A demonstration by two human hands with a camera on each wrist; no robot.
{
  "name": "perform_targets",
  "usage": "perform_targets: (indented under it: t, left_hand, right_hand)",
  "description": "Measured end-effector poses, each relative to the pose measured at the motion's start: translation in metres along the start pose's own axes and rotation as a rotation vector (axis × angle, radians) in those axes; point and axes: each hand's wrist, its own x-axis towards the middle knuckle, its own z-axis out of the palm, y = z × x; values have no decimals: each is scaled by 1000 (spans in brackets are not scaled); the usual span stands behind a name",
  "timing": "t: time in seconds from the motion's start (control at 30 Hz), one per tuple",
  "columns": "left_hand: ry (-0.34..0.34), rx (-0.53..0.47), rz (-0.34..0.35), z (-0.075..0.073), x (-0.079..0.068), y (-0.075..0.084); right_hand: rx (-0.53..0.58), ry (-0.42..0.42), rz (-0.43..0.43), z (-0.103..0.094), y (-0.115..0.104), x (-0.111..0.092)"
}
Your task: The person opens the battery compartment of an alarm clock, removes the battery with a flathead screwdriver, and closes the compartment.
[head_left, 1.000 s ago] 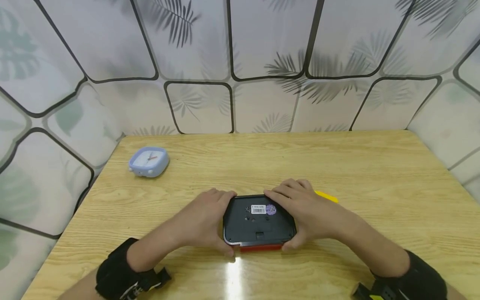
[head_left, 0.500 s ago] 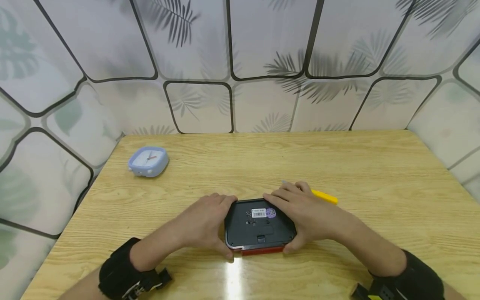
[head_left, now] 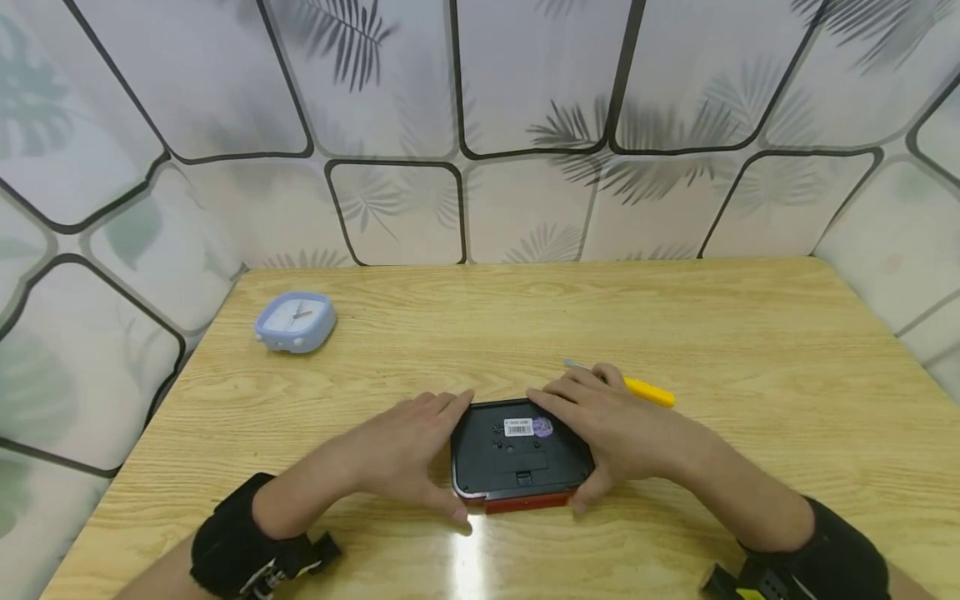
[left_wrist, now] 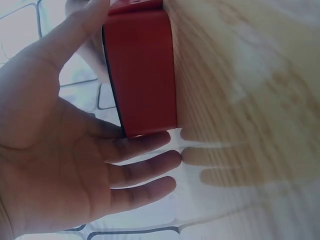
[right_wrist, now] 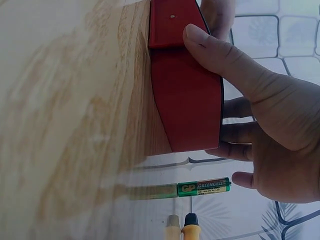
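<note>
A red boxy device with a black back [head_left: 521, 462] lies back-up on the table, between both hands. Its back carries a barcode label, a round purple sticker and a small latch. My left hand [head_left: 405, 450] spans its left end, thumb by the front corner and index finger at the rear corner; the other fingers [left_wrist: 145, 167] extend fairly straight behind it in the left wrist view. My right hand [head_left: 607, 425] grips the right end, its thumb on the red front side [right_wrist: 172, 30] in the right wrist view, fingers partly hidden behind.
Beyond my right hand lies a screwdriver with a yellow handle [head_left: 649, 392], its shaft partly hidden. A green GP battery [right_wrist: 205, 187] lies near the right fingers. A light-blue alarm clock [head_left: 296, 322] sits at the table's back left. Patterned panels border the wooden table [head_left: 750, 333].
The device has shifted slightly toward me, and more of its red front side shows. Both hands moved with it a little, and the screwdriver's tip has come into sight.
</note>
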Motion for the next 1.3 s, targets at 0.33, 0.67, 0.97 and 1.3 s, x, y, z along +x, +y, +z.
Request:
perform_targets:
  t: [0.33,0.67,0.97,1.3]
  left_hand:
    - [-32,-39,-9,1,2,0]
    - [-27,-28,-1,3,4,3]
    - [-33,-48,-2,4,3,2]
    - [-9,-46,17,4,3,2]
  right_hand:
    - [40,299,-270,3,-13,1]
    - [-19,263,-223,9,-34,3]
    - [-120,299,-311,12,-34,6]
    - [-180,347,-395,12,-33,7]
